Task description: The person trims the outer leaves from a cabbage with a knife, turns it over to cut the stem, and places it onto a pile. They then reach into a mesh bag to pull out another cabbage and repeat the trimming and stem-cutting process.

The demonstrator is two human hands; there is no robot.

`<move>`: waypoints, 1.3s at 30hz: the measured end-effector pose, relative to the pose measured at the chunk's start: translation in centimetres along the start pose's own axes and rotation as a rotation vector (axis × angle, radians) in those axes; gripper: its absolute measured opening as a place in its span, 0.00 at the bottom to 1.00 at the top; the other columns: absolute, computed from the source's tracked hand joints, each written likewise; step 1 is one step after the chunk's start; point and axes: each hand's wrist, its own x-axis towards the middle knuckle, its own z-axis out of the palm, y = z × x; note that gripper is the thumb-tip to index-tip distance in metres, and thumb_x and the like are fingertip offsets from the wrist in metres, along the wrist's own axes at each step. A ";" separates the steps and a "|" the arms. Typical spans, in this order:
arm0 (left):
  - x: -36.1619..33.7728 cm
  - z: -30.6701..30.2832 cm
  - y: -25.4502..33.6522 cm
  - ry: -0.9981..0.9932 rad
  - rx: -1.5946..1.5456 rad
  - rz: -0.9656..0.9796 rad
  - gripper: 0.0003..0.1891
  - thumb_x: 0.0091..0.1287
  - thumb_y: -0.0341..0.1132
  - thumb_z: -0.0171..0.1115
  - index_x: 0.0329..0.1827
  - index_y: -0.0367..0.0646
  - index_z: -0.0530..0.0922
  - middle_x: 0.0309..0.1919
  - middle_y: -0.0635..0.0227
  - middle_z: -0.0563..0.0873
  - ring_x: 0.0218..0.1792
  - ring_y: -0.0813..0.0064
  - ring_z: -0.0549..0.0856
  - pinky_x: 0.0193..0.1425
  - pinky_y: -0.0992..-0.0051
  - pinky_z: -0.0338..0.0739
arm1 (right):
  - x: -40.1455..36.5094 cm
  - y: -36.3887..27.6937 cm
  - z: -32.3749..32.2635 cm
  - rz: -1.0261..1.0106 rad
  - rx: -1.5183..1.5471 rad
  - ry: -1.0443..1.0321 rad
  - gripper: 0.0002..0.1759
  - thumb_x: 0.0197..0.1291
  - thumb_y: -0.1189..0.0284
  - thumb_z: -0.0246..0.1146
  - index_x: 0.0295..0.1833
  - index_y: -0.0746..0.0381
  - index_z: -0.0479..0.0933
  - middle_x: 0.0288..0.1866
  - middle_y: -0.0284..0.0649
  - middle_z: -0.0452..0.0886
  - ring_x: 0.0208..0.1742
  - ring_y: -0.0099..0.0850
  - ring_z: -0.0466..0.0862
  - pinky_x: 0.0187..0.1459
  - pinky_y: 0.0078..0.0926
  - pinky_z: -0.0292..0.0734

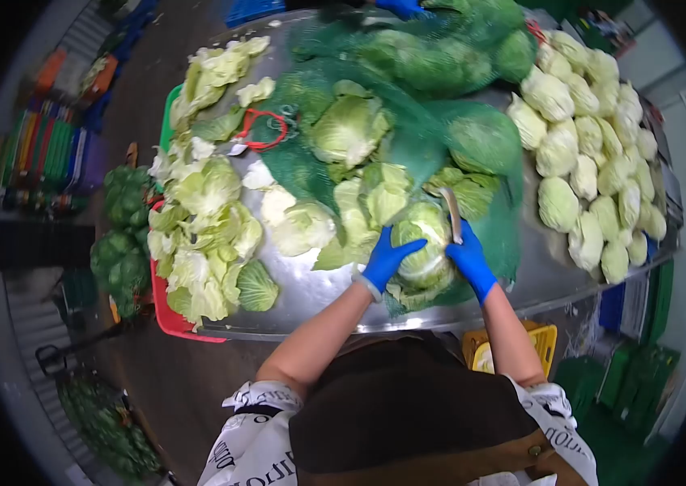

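Note:
A green cabbage head (422, 243) sits near the table's front edge, on green netting. My left hand (390, 259), in a blue glove, grips its left side, with the thumb lying across the front. In my right hand (472, 261), also gloved in blue, is a curved knife (452, 212) that points up and away from me beside the cabbage's right side. The hand partly hides the knife. Loose leaves (355, 215) lie left of and behind the cabbage. Another leafy cabbage (349, 125) rests farther back on the net.
Pale trimmed cabbages (590, 150) are heaped at the right of the metal table (311, 300). Cut leaves (205, 235) pile over a red crate (171, 316) at the left. A green net sack (440, 61) of cabbages lies at the back. A yellow crate (548, 340) stands below the edge.

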 end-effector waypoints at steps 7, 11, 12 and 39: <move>-11.6 -6.0 8.9 0.186 -0.082 0.213 0.36 0.55 0.28 0.72 0.66 0.38 0.63 0.56 0.57 0.77 0.55 0.68 0.78 0.58 0.70 0.77 | -1.5 -7.9 5.1 -0.137 0.274 -0.242 0.32 0.54 0.78 0.60 0.67 0.64 0.67 0.58 0.41 0.77 0.54 0.33 0.79 0.54 0.28 0.74; -14.3 -12.2 7.8 0.499 0.061 0.183 0.35 0.57 0.30 0.71 0.67 0.36 0.63 0.54 0.56 0.77 0.55 0.68 0.78 0.57 0.71 0.76 | -1.9 -8.8 10.8 -0.174 -0.208 -0.103 0.25 0.59 0.67 0.66 0.62 0.59 0.70 0.41 0.44 0.83 0.41 0.38 0.85 0.41 0.34 0.79; -14.6 -13.8 6.9 0.568 0.075 0.189 0.36 0.57 0.32 0.72 0.67 0.36 0.62 0.54 0.55 0.78 0.55 0.68 0.78 0.57 0.71 0.76 | -2.4 -7.9 12.3 -0.154 -0.302 -0.163 0.26 0.58 0.66 0.67 0.60 0.60 0.71 0.39 0.45 0.83 0.41 0.39 0.85 0.42 0.36 0.78; -10.2 -18.6 5.4 0.490 1.199 0.194 0.52 0.48 0.48 0.79 0.70 0.32 0.58 0.66 0.40 0.65 0.66 0.44 0.66 0.69 0.55 0.61 | -3.8 -5.2 26.9 0.213 -0.316 -0.286 0.22 0.71 0.61 0.40 0.48 0.64 0.76 0.43 0.54 0.82 0.41 0.52 0.83 0.45 0.47 0.77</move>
